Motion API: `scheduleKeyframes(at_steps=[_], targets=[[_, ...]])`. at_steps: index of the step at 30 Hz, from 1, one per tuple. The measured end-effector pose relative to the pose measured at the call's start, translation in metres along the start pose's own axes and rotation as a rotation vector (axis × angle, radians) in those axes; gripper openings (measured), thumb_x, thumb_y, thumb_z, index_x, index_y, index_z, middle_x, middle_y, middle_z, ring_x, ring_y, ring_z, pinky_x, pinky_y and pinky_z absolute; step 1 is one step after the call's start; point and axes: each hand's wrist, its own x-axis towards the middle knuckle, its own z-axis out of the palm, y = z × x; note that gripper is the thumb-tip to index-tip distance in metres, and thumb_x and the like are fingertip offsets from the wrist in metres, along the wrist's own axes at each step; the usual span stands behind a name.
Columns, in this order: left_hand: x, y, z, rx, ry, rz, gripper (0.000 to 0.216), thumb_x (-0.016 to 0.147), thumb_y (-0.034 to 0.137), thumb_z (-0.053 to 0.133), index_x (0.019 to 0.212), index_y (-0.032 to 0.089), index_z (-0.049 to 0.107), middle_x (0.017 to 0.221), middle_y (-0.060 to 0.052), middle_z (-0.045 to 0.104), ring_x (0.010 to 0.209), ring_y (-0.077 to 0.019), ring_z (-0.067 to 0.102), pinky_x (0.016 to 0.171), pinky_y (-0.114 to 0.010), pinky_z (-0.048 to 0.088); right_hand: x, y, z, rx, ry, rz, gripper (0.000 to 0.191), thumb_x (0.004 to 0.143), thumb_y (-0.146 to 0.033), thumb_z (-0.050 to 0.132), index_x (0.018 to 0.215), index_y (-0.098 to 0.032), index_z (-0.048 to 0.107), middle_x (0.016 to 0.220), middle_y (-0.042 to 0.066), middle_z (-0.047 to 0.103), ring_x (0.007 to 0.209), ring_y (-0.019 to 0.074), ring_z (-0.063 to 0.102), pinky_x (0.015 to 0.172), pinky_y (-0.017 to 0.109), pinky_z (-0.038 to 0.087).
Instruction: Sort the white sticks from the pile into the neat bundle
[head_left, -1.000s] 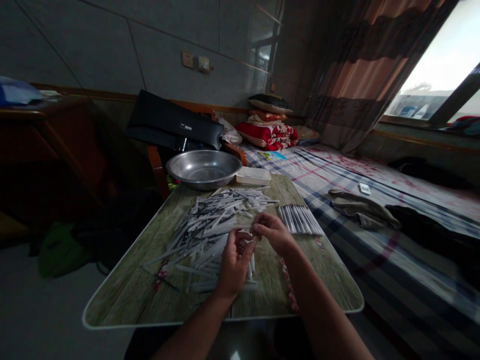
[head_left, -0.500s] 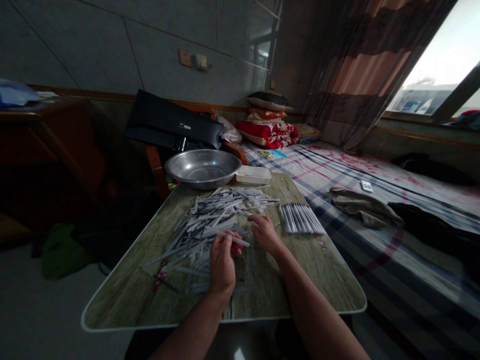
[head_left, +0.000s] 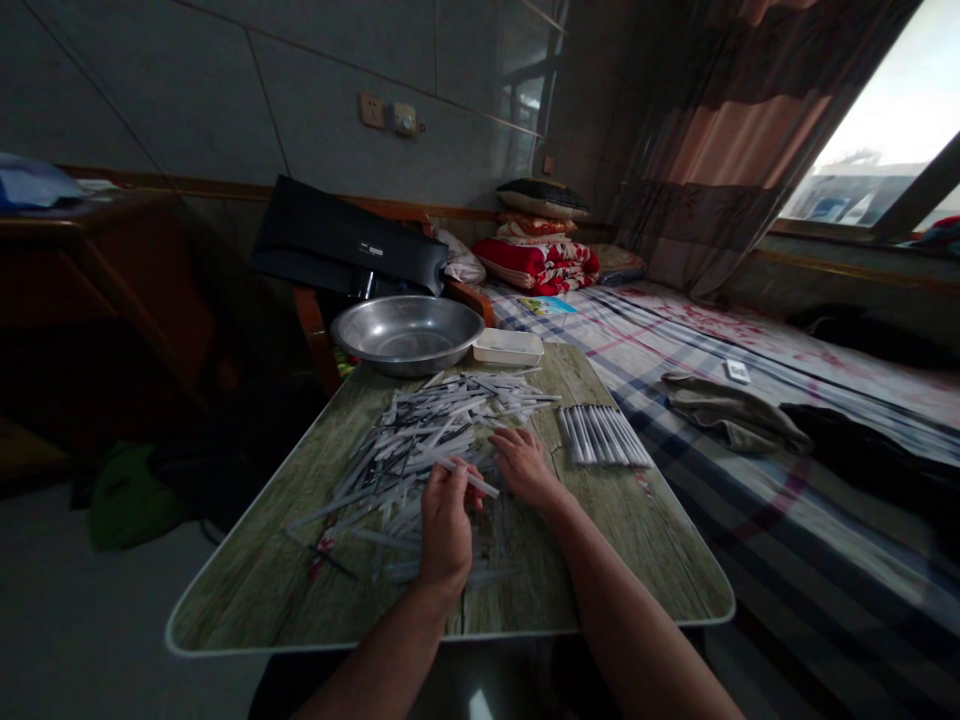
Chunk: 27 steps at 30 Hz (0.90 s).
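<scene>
My left hand (head_left: 448, 520) is closed, pinching a slim whitish plastic tube (head_left: 482, 485) between thumb and fingers near the middle of the table. To its right, my right hand (head_left: 528, 470) reaches over the edge of a loose pile of thin white and dark sticks or tubes (head_left: 427, 430). Its fingers are stretched out, and no held thing shows in them. Right of that hand lies a neat row of white tubes with dark far ends (head_left: 604, 436), side by side.
At the table's far end stand a wide metal basin (head_left: 409, 345) and a shallow white plastic box (head_left: 508, 347). A bed with a plaid sheet (head_left: 630, 350) runs along the right side. Under everything is a wood-patterned table (head_left: 255, 590) with a pale rim.
My right hand has shifted slightly left, its fingers now lower and flatter at the pile's edge. The left hand keeps the tube in nearly the same spot.
</scene>
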Motion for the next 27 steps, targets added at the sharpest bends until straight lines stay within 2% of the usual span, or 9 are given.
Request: scheduleKeyframes(at_steps=[2, 5, 10, 14, 19, 23, 27], targets=[[0.0, 0.0, 0.0, 0.005, -0.004, -0.002, 0.024, 0.082, 0.04, 0.062, 0.08, 0.017, 0.056, 0.068, 0.002, 0.058, 0.054, -0.0093, 0.051, 0.048, -0.02, 0.041, 0.0, -0.001, 0.001, 0.004, -0.025, -0.015, 0.039, 0.097, -0.035, 0.039, 0.13, -0.026, 0.057, 0.141, 0.005, 0.051, 0.128, 0.027, 0.037, 0.102, 0.043, 0.028], [0.001, -0.001, 0.0, 0.009, -0.009, -0.004, 0.024, 0.082, 0.04, 0.062, 0.08, 0.017, 0.056, 0.068, 0.002, 0.058, 0.054, -0.0093, 0.051, 0.047, -0.02, 0.041, -0.001, 0.0, -0.001, -0.023, 0.001, -0.008, 0.037, 0.099, -0.037, 0.035, 0.12, -0.026, 0.064, 0.131, 0.005, 0.058, 0.121, 0.0255, 0.043, 0.1, 0.042, 0.03], [0.0, 0.0, 0.0, 0.002, -0.032, 0.006, 0.022, 0.083, 0.039, 0.061, 0.08, 0.017, 0.056, 0.067, 0.003, 0.057, 0.053, -0.0088, 0.049, 0.048, -0.019, 0.04, 0.0, 0.007, -0.005, -0.118, 0.028, 0.133, 0.025, 0.091, -0.019, 0.046, 0.099, -0.023, 0.069, 0.108, 0.006, 0.067, 0.104, 0.0245, 0.052, 0.085, 0.034, 0.035], [0.0, 0.0, -0.001, 0.015, -0.035, 0.014, 0.021, 0.084, 0.038, 0.06, 0.081, 0.017, 0.056, 0.068, 0.002, 0.057, 0.054, -0.0093, 0.05, 0.048, -0.02, 0.041, -0.002, 0.014, -0.009, -0.143, 0.027, 0.192, 0.024, 0.087, -0.015, 0.048, 0.098, -0.022, 0.068, 0.103, 0.008, 0.068, 0.099, 0.0238, 0.054, 0.081, 0.032, 0.035], [0.0, -0.002, -0.001, 0.03, -0.028, 0.005, 0.022, 0.083, 0.038, 0.061, 0.081, 0.017, 0.056, 0.068, 0.002, 0.058, 0.054, -0.0095, 0.05, 0.048, -0.019, 0.041, -0.007, 0.018, -0.013, -0.162, -0.001, 0.196, 0.021, 0.083, -0.016, 0.052, 0.096, -0.018, 0.069, 0.098, 0.011, 0.067, 0.093, 0.0227, 0.057, 0.082, 0.03, 0.036], [0.0, -0.002, -0.001, 0.027, -0.009, -0.009, 0.023, 0.081, 0.039, 0.062, 0.082, 0.017, 0.056, 0.068, 0.001, 0.058, 0.054, -0.0098, 0.051, 0.048, -0.019, 0.041, -0.007, 0.02, -0.012, -0.134, -0.001, 0.168, 0.02, 0.084, -0.019, 0.053, 0.096, -0.019, 0.069, 0.101, 0.01, 0.065, 0.096, 0.0223, 0.057, 0.083, 0.029, 0.037], [0.0, -0.001, 0.0, 0.025, -0.017, -0.013, 0.023, 0.081, 0.039, 0.063, 0.082, 0.017, 0.056, 0.068, 0.002, 0.058, 0.054, -0.0093, 0.051, 0.047, -0.019, 0.041, -0.005, 0.023, -0.008, -0.171, -0.018, 0.172, 0.021, 0.087, -0.014, 0.047, 0.093, -0.017, 0.067, 0.101, 0.012, 0.065, 0.095, 0.0228, 0.056, 0.083, 0.03, 0.037]])
